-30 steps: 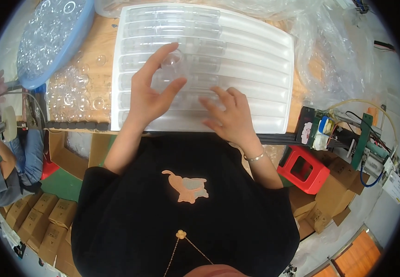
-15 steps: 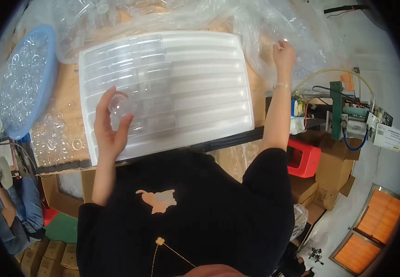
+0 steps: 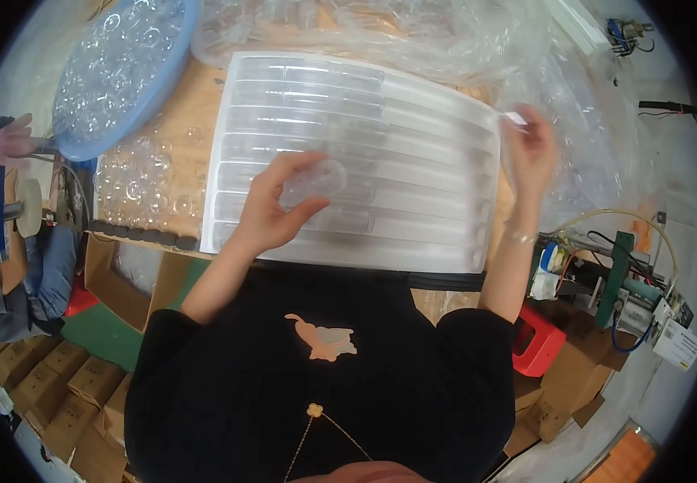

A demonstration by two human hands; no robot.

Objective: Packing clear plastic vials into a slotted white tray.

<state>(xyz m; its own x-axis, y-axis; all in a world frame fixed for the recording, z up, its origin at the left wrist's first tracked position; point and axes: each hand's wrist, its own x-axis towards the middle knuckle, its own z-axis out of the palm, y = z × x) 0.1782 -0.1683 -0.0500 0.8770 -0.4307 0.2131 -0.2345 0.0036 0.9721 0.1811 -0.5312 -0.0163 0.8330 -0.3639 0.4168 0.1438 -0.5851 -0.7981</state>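
A clear plastic dome (image 3: 314, 180) is being pinched between the thumb and curled fingers of the left hand (image 3: 272, 211), over the ribbed white tray (image 3: 413, 161). A small clear piece (image 3: 516, 118), possibly film, is being nipped by the right hand (image 3: 530, 150) at the tray's far right edge.

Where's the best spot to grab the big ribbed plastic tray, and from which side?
Probably by its right short edge, coming from the right. The ribbed plastic tray lies flat with long channels running left to right; that end is bare, beside the right hand. The left hand, holding a clear dome piece, covers the near middle.
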